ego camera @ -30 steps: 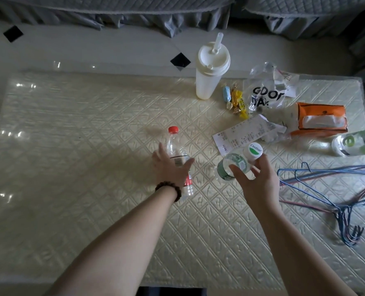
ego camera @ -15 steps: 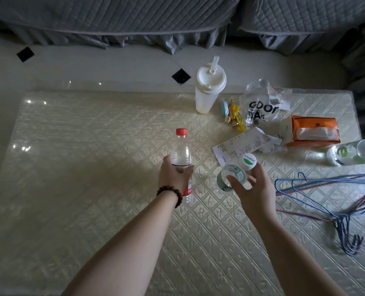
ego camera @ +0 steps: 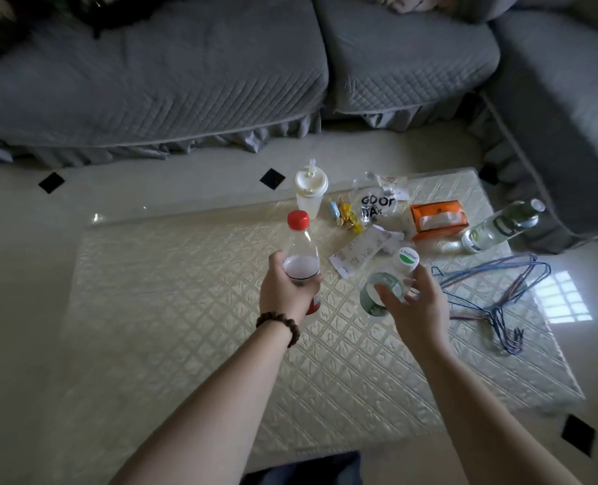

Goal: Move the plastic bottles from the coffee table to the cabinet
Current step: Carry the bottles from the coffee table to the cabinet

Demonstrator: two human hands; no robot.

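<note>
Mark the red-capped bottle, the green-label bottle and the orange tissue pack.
red-capped bottle (ego camera: pixel 298 220), head view, on its cap
green-label bottle (ego camera: pixel 408 258), head view, on its cap
orange tissue pack (ego camera: pixel 436 209), head view, top face

Left half and lower centre of the coffee table (ego camera: pixel 171 309): bare surface, open to approach. Upper right of the table: crowded by a lidded cup (ego camera: pixel 310 194), wrapped candies (ego camera: pixel 346 215), a printed plastic bag (ego camera: pixel 378 203), a receipt (ego camera: pixel 360 252), an orange tissue pack (ego camera: pixel 437 220) and a lying bottle (ego camera: pixel 504 225). Right edge: tangled wire hangers (ego camera: pixel 493 295). A grey sofa (ego camera: pixel 185 75) bounds the top and right of frame.
</note>
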